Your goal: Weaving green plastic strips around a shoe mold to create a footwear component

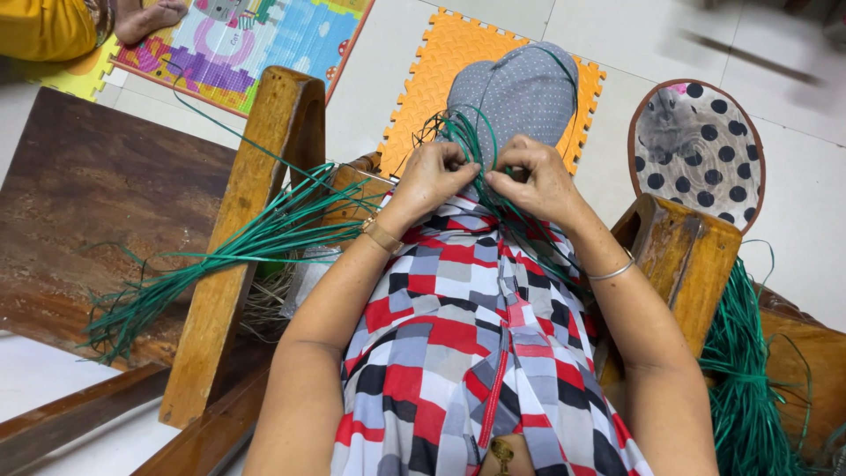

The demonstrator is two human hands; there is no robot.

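My left hand [434,175] and my right hand [536,179] meet over my lap, fingers pinched on thin green strips [468,139] that bend and cross between them. The strips curve up over my knee, which is covered in grey dotted cloth [520,92]. A long bundle of green strips [220,256] fans out to the left across a wooden chair arm [247,220]. My left wrist carries a gold watch [381,235], my right a thin bangle [612,272]. My checked red, grey and black garment [458,344] fills the lower middle.
A second wooden chair arm [683,256] stands on the right, with a heap of green strips [749,388] beyond it. An orange foam mat [432,79], a colourful play mat [256,44] and a dotted round cushion [701,145] lie on the tiled floor. Another person's foot [145,18] shows top left.
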